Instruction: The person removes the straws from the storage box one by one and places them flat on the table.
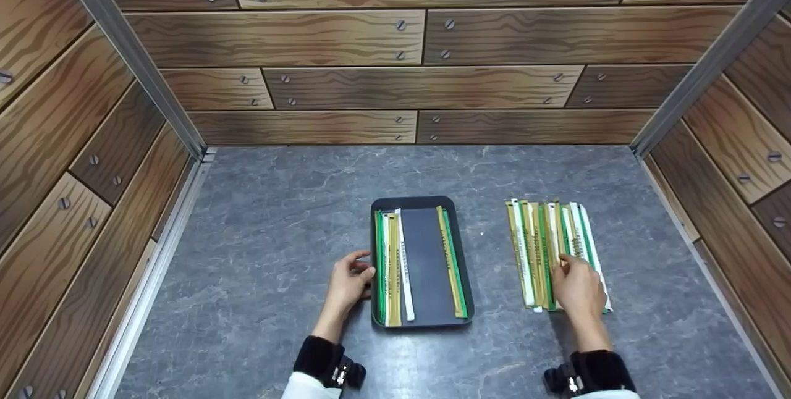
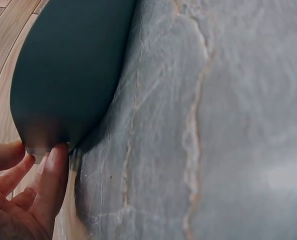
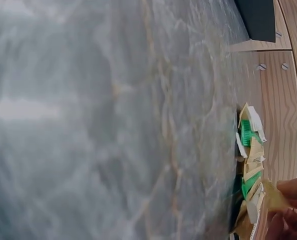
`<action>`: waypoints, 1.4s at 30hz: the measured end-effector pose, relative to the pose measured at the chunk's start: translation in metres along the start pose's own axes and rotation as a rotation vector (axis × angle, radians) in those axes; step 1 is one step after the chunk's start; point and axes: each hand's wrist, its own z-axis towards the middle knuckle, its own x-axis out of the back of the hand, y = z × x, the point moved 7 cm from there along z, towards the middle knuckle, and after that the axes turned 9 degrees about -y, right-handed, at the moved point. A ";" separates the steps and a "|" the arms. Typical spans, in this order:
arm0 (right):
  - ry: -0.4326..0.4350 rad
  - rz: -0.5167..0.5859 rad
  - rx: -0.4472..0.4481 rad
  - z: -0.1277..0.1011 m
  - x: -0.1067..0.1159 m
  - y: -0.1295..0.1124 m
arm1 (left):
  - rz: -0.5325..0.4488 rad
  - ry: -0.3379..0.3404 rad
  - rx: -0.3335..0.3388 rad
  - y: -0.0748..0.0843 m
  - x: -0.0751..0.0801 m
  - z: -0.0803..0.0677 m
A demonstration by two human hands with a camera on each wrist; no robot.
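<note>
A black tray (image 1: pixel 426 207) lies in the middle of the grey stone-look table. Inside it, several long wrapped strips (image 1: pixel 393 269) in green, white and yellow lie along the left wall, and a yellow and a green one (image 1: pixel 453 263) along the right. My left hand (image 1: pixel 366 266) holds the tray's left rim (image 2: pixel 43 142) between thumb and fingers (image 2: pixel 51 180). To the right lies a row of similar strips (image 1: pixel 537 244) side by side on the table. My right hand (image 1: pixel 559 266) rests on that row and pinches the near end of a yellow strip (image 3: pixel 274 196).
Wood-plank walls (image 1: pixel 395 78) close the table in at the back and on both sides, with metal corner posts (image 1: pixel 130 53). Bare table top (image 1: pixel 278 214) stretches behind and to the left of the tray.
</note>
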 end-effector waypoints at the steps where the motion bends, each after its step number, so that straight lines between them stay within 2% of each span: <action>1: 0.005 0.000 0.002 0.000 0.000 -0.001 | 0.000 0.000 -0.002 0.000 0.000 0.000; 6: 0.003 -0.001 0.048 -0.004 -0.003 -0.013 | -0.023 -0.009 -0.002 -0.001 -0.001 0.000; 9: 0.020 0.009 0.110 -0.008 -0.008 -0.028 | -0.040 -0.018 -0.002 0.000 -0.002 -0.001; 13: 0.053 0.027 0.250 -0.016 -0.017 -0.061 | -0.042 -0.020 -0.010 0.001 -0.002 -0.001; 17: 0.035 0.024 0.422 -0.031 -0.036 -0.102 | -0.030 -0.012 -0.005 0.000 -0.001 -0.001; 20: -0.024 0.011 0.528 -0.046 -0.055 -0.134 | -0.034 -0.008 -0.008 -0.002 -0.001 0.000; 25: -0.178 -0.035 0.686 -0.071 -0.086 -0.180 | -0.040 -0.006 -0.011 -0.002 -0.002 0.000; 32: -0.398 -0.140 0.862 -0.098 -0.129 -0.219 | -0.025 -0.003 -0.015 -0.001 -0.001 -0.001; 36: -0.498 -0.203 0.909 -0.105 -0.150 -0.230 | -0.001 -0.007 -0.033 0.000 -0.001 -0.001; 42: -0.603 -0.261 0.862 -0.103 -0.163 -0.233 | 0.016 -0.011 -0.039 0.000 -0.001 0.000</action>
